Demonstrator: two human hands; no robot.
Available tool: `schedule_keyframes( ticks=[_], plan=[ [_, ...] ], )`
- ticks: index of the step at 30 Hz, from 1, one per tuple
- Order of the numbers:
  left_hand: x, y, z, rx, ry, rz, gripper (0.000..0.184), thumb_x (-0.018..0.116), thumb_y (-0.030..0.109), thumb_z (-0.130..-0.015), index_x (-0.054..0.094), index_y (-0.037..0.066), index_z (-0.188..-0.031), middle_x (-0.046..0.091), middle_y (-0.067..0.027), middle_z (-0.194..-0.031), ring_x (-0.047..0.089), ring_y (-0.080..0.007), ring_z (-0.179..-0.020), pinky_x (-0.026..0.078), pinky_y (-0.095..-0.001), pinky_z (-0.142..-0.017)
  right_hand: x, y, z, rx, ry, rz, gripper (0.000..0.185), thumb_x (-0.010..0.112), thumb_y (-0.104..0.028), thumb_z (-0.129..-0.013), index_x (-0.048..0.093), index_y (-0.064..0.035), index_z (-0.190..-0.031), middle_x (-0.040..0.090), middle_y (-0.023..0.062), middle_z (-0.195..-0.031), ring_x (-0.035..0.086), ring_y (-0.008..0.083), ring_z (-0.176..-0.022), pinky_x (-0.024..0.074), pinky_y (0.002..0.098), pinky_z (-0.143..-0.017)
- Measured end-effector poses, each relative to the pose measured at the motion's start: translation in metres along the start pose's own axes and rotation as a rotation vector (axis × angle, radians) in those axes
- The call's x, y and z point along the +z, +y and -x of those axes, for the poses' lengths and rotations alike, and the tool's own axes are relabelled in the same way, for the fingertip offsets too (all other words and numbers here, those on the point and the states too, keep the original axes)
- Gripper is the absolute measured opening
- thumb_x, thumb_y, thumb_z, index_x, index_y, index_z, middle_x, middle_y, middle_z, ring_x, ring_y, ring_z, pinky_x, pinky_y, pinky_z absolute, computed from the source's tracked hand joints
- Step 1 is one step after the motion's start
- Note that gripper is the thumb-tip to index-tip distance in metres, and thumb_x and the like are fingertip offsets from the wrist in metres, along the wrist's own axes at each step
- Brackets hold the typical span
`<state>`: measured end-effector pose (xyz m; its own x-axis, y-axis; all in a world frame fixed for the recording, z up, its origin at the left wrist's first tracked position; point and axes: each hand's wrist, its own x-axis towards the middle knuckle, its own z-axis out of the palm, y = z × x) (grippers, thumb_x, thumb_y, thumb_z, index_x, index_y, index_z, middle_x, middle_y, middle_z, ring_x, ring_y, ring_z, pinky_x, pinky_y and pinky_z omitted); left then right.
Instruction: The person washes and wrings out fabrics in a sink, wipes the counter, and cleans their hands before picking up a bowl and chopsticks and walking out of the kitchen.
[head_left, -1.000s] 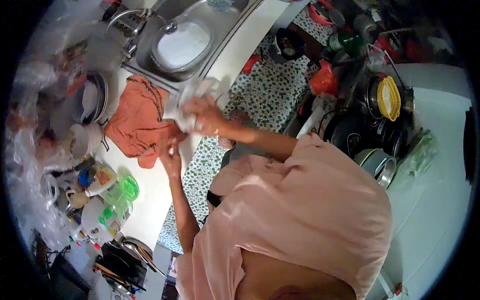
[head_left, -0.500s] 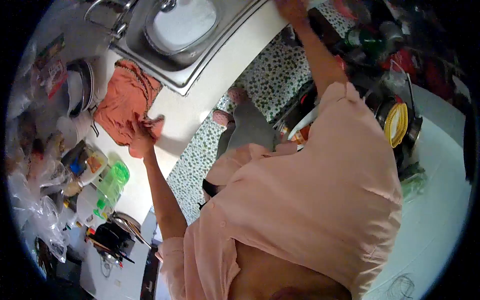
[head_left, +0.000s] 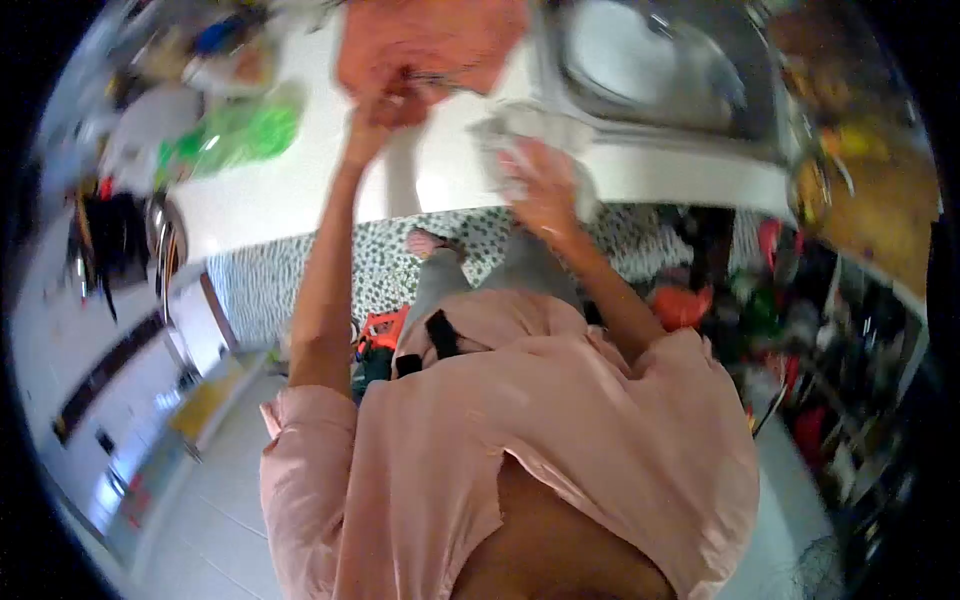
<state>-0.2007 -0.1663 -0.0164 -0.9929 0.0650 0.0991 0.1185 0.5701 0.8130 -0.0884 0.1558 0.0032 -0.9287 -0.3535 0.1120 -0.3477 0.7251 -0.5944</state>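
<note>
An orange cloth [head_left: 440, 45] with a dark patterned trim lies on the white counter [head_left: 430, 170]. My left hand [head_left: 385, 108] has its fingers closed on the cloth's near edge. To the right, my right hand [head_left: 543, 185] is gathered on a whitish cloth [head_left: 520, 125], pressed against the counter close to the sink's left corner. Motion blurs both hands, and some fingertips are hidden in the fabric.
The metal sink [head_left: 700, 140] at the upper right holds a pale basin [head_left: 620, 55]. Green bottles [head_left: 240, 135] lie at the left, by a dark utensil holder [head_left: 110, 240]. A wooden board [head_left: 880, 215] is at the far right.
The view has swung round. My right hand has come back from the counter's far end beyond the sink to beside the orange cloth. My left hand, spread on that cloth before, has closed on its edge.
</note>
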Motion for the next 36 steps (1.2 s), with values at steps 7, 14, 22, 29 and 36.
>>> schedule_keyframes(
  ticks=[7,14,22,29,36],
  plan=[
    [-0.103,0.007,0.292,-0.69,0.089,0.43,0.032,0.05,0.025,-0.094,0.058,0.002,-0.114,0.063,-0.0096,-0.105,0.059,-0.0147,-0.091,0.048,-0.0285,-0.079,0.061,-0.121,-0.036,-0.246,-0.107,0.348,0.051,0.06,-0.029,-0.081,0.049,-0.0212,-0.13,0.036,0.0115,-0.14,0.031,0.0302,-0.129,0.0227,0.0528,-0.102],
    [-0.161,-0.031,0.551,-0.916,0.671,0.388,0.028,0.055,0.025,-0.091,0.057,-0.001,-0.103,0.062,-0.0035,-0.089,0.058,-0.0142,-0.077,0.047,-0.0277,-0.071,0.22,-0.232,-0.188,-0.273,0.017,0.41,0.049,0.056,-0.033,-0.084,0.047,-0.0211,-0.131,0.034,0.0079,-0.142,0.03,0.031,-0.13,0.0223,0.0542,-0.101],
    [-0.138,-0.037,0.675,-1.0,1.091,0.765,0.033,0.055,0.034,-0.091,0.058,0.003,-0.101,0.058,-0.0011,-0.081,0.053,-0.008,-0.064,0.043,-0.0218,-0.055,0.247,-0.325,-0.086,-0.746,-0.311,0.421,0.056,0.058,-0.029,-0.079,0.045,-0.0224,-0.133,0.029,0.0099,-0.145,0.026,0.0339,-0.131,0.0187,0.0563,-0.103],
    [-0.161,-0.062,0.656,-1.067,1.049,0.869,0.029,0.055,0.034,-0.091,0.059,0.006,-0.097,0.058,-0.0014,-0.08,0.054,-0.0079,-0.065,0.042,-0.0212,-0.051,0.364,-0.467,-0.172,-0.914,-0.244,0.284,0.064,0.053,-0.039,-0.08,0.036,-0.0227,-0.139,0.029,0.0105,-0.144,0.027,0.0343,-0.13,0.0203,0.0573,-0.1],
    [-0.272,-0.082,0.636,-1.154,1.083,0.774,0.016,0.051,0.015,-0.094,0.058,0.002,-0.099,0.058,-0.0028,-0.08,0.055,-0.0101,-0.065,0.046,-0.0234,-0.055,0.453,-0.534,-0.262,-0.685,-0.006,0.409,0.063,0.051,-0.046,-0.082,0.037,-0.0207,-0.138,0.03,0.0128,-0.144,0.027,0.0353,-0.13,0.0204,0.0583,-0.1]
  ],
)
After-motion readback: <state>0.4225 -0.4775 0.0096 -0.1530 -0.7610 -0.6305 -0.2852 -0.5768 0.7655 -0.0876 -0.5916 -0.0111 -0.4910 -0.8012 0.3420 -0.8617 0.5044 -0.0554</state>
